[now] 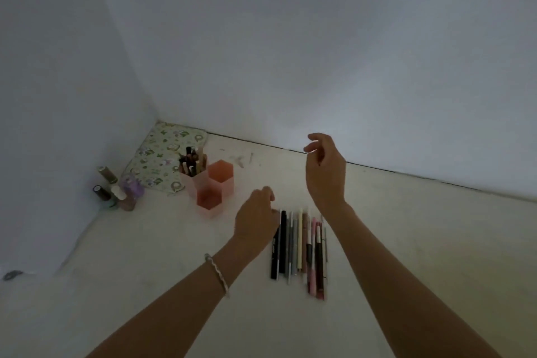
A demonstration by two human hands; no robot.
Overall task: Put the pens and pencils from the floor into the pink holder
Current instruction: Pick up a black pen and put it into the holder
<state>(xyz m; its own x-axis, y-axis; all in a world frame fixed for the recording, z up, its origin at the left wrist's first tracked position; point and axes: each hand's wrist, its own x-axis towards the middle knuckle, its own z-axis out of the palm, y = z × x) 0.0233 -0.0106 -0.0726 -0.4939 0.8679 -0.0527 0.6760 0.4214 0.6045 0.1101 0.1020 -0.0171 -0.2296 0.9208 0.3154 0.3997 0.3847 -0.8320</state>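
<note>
Fingers of the right hand (325,174) hang loose and empty above the row of pens and pencils (299,247) on the floor. The left hand (255,215) curls down at the row's left end; I cannot tell whether it grips one. The pink holder (223,180) stands near, to the left.

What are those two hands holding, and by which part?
The right hand hangs in the air, empty. The left hand sits at the far ends of the pens, but its fingertips are hidden, so a grip cannot be told.

The light is dim and bluish, with a pale glow on the wall (290,113) behind my right hand (325,174); my left hand (255,221) looks soft, and straight lines bend near the edges
</note>
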